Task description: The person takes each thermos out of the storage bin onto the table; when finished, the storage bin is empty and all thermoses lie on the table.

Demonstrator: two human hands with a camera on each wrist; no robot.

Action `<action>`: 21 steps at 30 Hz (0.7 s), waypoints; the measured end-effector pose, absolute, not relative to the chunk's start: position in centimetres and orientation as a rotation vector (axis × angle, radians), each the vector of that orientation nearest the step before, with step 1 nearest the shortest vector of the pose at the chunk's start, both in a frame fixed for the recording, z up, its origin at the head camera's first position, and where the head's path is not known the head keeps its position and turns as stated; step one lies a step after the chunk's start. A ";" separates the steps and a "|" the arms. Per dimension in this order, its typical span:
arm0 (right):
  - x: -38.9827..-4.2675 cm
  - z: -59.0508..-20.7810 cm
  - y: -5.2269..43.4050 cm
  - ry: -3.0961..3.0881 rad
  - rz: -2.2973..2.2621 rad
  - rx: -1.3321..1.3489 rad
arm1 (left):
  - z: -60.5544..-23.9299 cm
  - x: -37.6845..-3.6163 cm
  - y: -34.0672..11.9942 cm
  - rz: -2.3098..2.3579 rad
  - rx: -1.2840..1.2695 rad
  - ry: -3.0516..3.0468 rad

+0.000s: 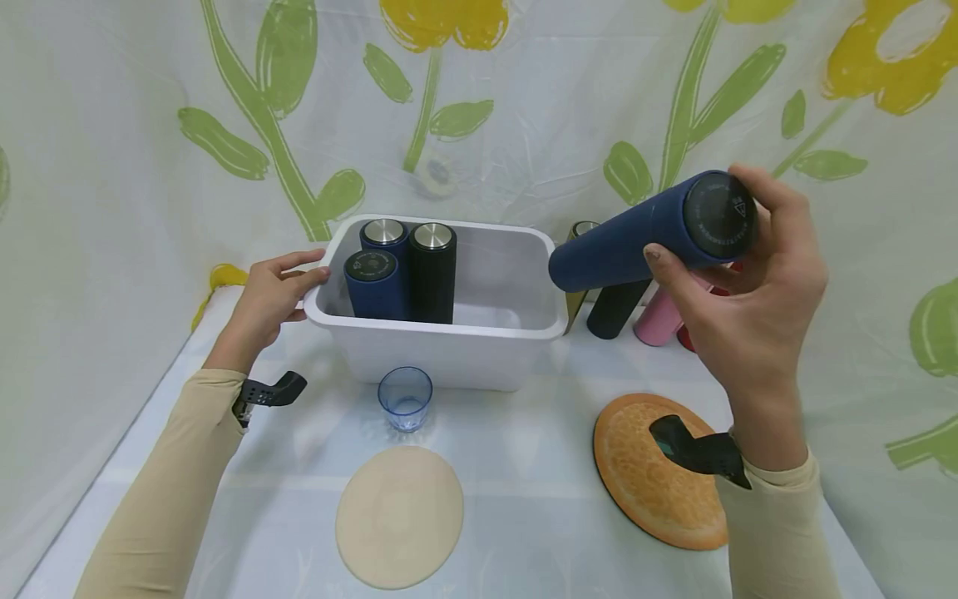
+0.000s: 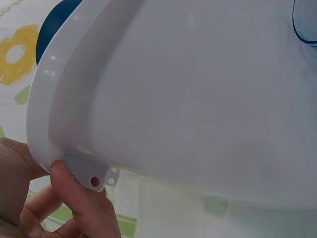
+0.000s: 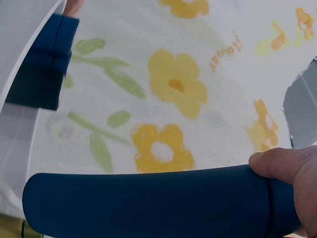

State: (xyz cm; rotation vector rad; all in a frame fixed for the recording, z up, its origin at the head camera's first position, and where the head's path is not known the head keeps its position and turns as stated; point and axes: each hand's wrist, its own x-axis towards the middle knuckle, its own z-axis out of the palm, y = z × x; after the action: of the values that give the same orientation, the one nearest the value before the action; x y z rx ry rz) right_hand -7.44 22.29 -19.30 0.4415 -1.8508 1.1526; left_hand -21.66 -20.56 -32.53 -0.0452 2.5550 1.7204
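My right hand (image 1: 737,283) grips a dark blue flask (image 1: 644,233) near its black capped end and holds it tilted in the air, right of the white bin (image 1: 516,329). In the right wrist view the dark blue flask (image 3: 148,201) lies across the bottom with my thumb (image 3: 285,166) on it. My left hand (image 1: 277,291) holds the bin's left rim; its fingers (image 2: 79,198) curl under the white bin's rim (image 2: 44,129). Inside the bin stand two blue flasks (image 1: 374,279) and a black flask (image 1: 432,270).
A clear blue cup (image 1: 405,398) stands before the bin. A beige round mat (image 1: 399,516) and an orange round mat (image 1: 651,474) lie near the front. Black (image 1: 615,308), pink (image 1: 659,320) and olive (image 1: 576,295) flasks stand right of the bin. Floral sheet covers table and backdrop.
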 end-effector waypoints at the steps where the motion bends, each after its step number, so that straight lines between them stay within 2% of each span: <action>1: -7.4 -19.4 22.5 -1.850 1.150 0.427 | -32.5 -21.7 -20.6 1.718 -0.047 2.559; 12: -7.2 -20.3 24.3 -1.901 1.054 0.368 | -32.5 -21.5 -20.4 1.727 -0.048 2.549; 21: -8.2 -22.5 25.6 -2.040 0.980 0.349 | -32.6 -21.5 -20.6 1.726 -0.047 2.577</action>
State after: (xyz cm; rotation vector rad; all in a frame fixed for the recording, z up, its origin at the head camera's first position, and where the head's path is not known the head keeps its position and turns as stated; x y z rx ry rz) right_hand -8.18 25.58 -22.51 0.3491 -2.0403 0.9796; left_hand -21.48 -20.57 -32.59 -0.0469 2.5772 1.7264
